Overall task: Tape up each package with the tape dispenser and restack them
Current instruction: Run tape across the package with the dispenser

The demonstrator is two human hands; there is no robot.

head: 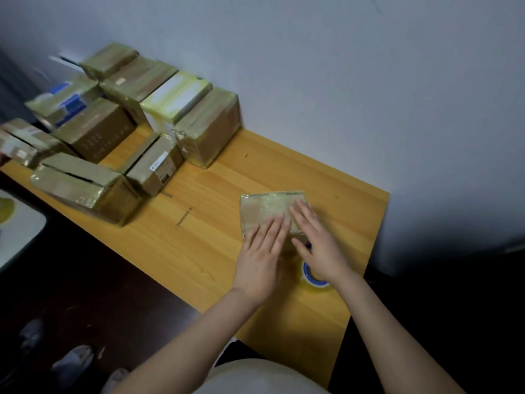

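Note:
A small flat package point(264, 207) wrapped in glossy tape lies on the wooden table point(216, 223) towards its right end. My left hand point(262, 255) presses flat on its near left part with straight fingers. My right hand point(315, 243) lies flat on its near right part, fingers straight. A tape roll with a blue core point(314, 277) sits on the table just under my right wrist, partly hidden. Several taped cardboard boxes point(207, 126) stand stacked at the table's far left.
A long box with a slit lid point(85, 186) and a labelled box point(159, 166) sit nearest the middle. A white wall runs behind the table. Dark floor and shoes point(74, 362) lie to the lower left. A white surface point(17, 223) shows at the left edge.

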